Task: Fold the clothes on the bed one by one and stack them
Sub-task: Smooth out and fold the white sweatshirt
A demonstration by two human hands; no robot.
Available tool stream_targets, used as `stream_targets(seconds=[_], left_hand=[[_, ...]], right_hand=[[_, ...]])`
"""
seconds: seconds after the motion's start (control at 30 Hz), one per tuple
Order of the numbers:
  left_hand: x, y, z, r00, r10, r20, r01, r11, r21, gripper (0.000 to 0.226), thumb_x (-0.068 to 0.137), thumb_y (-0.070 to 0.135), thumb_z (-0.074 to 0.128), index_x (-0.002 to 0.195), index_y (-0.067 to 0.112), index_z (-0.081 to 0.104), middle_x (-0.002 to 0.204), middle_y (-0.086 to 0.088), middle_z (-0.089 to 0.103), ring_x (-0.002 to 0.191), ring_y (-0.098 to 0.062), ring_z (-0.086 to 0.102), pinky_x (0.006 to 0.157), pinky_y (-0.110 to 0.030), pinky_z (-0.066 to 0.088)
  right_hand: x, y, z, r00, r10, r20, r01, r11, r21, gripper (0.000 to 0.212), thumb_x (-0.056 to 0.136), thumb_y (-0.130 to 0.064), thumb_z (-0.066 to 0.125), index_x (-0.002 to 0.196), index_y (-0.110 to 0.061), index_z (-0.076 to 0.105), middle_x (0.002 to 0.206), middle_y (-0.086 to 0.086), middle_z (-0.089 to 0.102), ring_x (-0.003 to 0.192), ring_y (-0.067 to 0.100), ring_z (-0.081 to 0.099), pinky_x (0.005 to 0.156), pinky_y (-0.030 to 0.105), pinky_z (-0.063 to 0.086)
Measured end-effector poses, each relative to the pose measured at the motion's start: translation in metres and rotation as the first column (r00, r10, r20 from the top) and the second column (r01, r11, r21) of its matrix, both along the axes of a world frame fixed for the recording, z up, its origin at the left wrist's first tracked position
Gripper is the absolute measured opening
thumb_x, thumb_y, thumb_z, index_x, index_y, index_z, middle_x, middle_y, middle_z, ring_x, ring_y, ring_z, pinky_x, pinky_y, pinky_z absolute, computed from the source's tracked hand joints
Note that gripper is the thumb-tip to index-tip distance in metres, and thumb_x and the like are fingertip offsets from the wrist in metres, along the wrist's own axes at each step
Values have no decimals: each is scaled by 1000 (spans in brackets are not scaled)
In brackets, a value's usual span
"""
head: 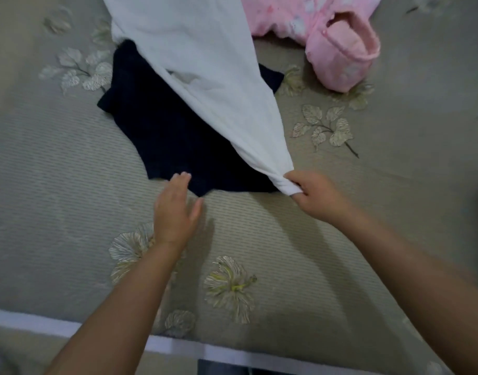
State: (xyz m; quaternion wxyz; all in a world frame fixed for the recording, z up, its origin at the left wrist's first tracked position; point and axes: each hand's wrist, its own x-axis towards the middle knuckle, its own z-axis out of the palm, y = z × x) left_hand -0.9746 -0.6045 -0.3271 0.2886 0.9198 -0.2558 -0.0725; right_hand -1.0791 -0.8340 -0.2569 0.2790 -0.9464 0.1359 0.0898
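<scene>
A white garment (200,58) stretches from the top of the view down to my right hand (313,193), which grips its bunched near end. Under it lies a dark navy garment (164,131), spread flat on the bed. My left hand (175,209) hovers with straight fingers at the navy garment's near edge, fingertips over the cloth. A pink padded garment (338,47) with a rolled cuff lies at the upper right.
The bed carries a beige mat (70,198) with embroidered leaves and flowers. A white band (37,323) marks its near edge at the bottom. Bare mat lies to the left and right of the clothes.
</scene>
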Motion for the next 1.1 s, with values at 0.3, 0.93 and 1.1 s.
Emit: stream_targets(seconds=[0.3,0.93,1.1], left_hand=[[-64,-51,32,804,-592,-46,564,737,374,47,74,11,65,120,9,55,128,-14,56,123,-27,43,88,-42,43],[-132,-102,35,795,-590,-139,587,694,416,63,81,5,63,138,0,38,144,-23,35,135,-39,31,104,-48,32],[-112,-197,72,804,-591,-75,556,700,447,71,92,27,52,148,12,11,156,-6,7,144,-24,5,113,-41,16]], right_hand=[[-204,36,11,789,345,-508,-330,936,124,40,85,-25,31,102,-6,62,106,17,61,101,25,55,82,31,35],[-214,9,-47,704,-708,53,710,705,-7,32,67,-15,47,83,-6,73,78,19,63,79,33,60,77,37,36],[-172,-79,20,638,-461,617,685,705,-183,23,62,-13,47,62,-14,70,56,8,56,66,18,46,64,26,15]])
